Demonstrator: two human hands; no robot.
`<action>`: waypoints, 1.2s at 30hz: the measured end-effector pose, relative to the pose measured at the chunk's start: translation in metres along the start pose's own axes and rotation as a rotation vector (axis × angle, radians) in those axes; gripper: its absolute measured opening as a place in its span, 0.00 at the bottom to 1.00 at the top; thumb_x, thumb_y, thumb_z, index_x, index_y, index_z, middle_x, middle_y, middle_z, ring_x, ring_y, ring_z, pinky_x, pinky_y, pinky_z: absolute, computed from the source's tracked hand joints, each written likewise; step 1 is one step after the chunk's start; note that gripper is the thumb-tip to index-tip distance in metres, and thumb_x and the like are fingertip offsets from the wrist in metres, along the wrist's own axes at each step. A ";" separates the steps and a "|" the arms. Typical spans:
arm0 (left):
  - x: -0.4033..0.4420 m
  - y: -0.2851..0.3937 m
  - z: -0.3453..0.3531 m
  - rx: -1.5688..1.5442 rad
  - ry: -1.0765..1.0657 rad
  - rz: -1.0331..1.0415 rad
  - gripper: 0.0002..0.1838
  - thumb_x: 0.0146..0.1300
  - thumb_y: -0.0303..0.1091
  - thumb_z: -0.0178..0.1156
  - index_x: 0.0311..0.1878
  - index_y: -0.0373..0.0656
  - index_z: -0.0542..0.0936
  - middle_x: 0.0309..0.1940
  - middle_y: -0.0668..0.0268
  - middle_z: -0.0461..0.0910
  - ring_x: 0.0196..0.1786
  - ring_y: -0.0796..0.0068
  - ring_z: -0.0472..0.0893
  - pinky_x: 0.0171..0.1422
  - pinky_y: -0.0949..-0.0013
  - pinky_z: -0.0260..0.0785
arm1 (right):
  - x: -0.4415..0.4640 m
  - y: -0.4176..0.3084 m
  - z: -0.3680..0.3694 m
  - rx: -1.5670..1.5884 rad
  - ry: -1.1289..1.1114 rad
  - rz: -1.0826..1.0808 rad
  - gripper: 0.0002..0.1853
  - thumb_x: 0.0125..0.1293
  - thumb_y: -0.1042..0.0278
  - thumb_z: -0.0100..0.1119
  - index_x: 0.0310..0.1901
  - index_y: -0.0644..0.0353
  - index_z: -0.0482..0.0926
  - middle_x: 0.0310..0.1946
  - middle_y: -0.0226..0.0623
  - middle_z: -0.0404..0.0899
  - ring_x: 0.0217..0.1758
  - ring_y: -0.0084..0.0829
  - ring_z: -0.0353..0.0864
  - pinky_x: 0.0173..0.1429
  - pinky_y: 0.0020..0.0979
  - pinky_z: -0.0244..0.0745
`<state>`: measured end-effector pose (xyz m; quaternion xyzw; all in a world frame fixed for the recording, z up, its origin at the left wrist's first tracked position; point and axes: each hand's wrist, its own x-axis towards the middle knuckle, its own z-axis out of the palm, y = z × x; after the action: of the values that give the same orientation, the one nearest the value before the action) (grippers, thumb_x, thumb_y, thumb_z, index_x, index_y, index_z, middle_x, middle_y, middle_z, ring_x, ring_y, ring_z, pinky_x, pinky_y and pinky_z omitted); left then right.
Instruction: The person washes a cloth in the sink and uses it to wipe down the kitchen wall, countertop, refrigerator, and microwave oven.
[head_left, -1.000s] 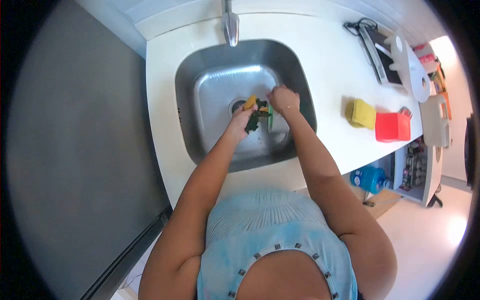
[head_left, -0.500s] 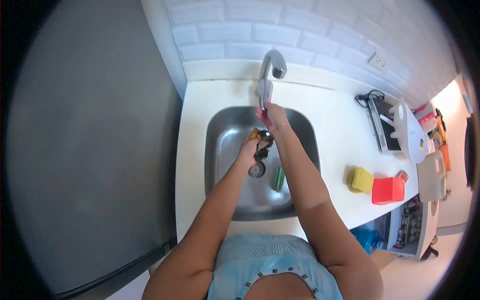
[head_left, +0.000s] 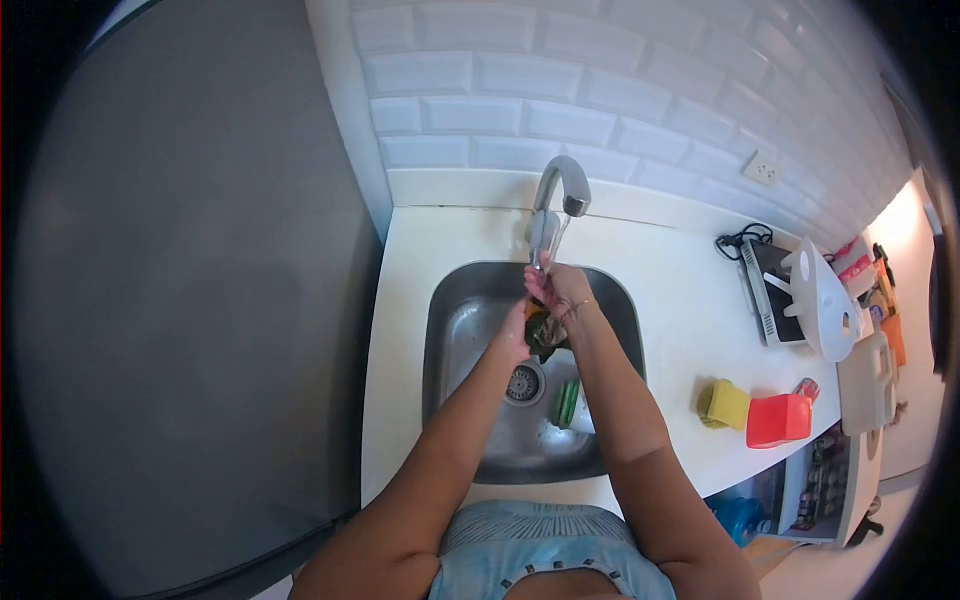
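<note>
My left hand (head_left: 515,335) is closed on a dark green, orange and pale item (head_left: 546,335) over the sink (head_left: 465,465); its kind is not clear. Close above it, my right hand (head_left: 560,288) is under the tap (head_left: 568,180), fingers loosely curved and apart, with nothing visible in them. A thin stream of water seems to run from the spout onto this hand. On the sink floor, a green and white object (head_left: 568,403) lies beside my right forearm, which hides part of it. The drain (head_left: 523,383) is left of that object.
A grey appliance side (head_left: 200,280) rises at the left. On the right counter are a yellow sponge-like block (head_left: 722,404), a red container (head_left: 779,420), a white rack-like piece (head_left: 822,300) and a flat dark device (head_left: 775,290). An open drawer (head_left: 825,480) stands below.
My right hand has come away from the tap's lever area and down toward my left hand. Water now shows at the spout. The view has tilted up; more of the green and white object shows.
</note>
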<state>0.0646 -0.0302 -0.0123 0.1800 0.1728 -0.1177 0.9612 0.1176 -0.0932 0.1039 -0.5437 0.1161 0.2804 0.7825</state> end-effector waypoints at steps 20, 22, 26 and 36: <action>0.023 0.016 -0.003 0.011 -0.046 0.118 0.16 0.65 0.52 0.49 0.42 0.51 0.75 0.40 0.67 0.78 0.43 0.70 0.79 0.49 0.63 0.72 | -0.003 0.001 0.008 0.014 -0.040 0.006 0.10 0.66 0.66 0.53 0.41 0.66 0.73 0.31 0.38 0.78 0.31 0.25 0.79 0.35 0.23 0.80; 0.008 0.017 0.008 -0.092 -0.016 0.104 0.19 0.65 0.53 0.47 0.45 0.49 0.75 0.40 0.64 0.79 0.44 0.65 0.79 0.50 0.59 0.72 | -0.002 -0.002 0.009 0.047 -0.034 0.010 0.10 0.66 0.66 0.53 0.40 0.65 0.73 0.31 0.37 0.78 0.31 0.25 0.79 0.35 0.23 0.80; -0.006 0.016 0.010 -0.125 -0.020 0.074 0.21 0.66 0.54 0.46 0.48 0.47 0.74 0.42 0.61 0.79 0.45 0.62 0.79 0.51 0.57 0.71 | -0.001 -0.002 0.007 0.034 -0.058 -0.004 0.10 0.66 0.65 0.54 0.40 0.64 0.74 0.31 0.36 0.78 0.31 0.25 0.79 0.36 0.25 0.80; -0.005 0.013 0.001 -0.009 0.002 0.090 0.17 0.65 0.49 0.49 0.45 0.46 0.75 0.40 0.62 0.79 0.43 0.64 0.79 0.48 0.60 0.73 | -0.008 -0.006 0.007 -0.058 -0.052 0.034 0.11 0.65 0.61 0.56 0.40 0.61 0.75 0.32 0.34 0.79 0.32 0.24 0.79 0.35 0.27 0.78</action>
<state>0.0642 -0.0182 -0.0053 0.1832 0.1658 -0.0735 0.9662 0.1132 -0.0912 0.1148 -0.5564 0.0966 0.3109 0.7645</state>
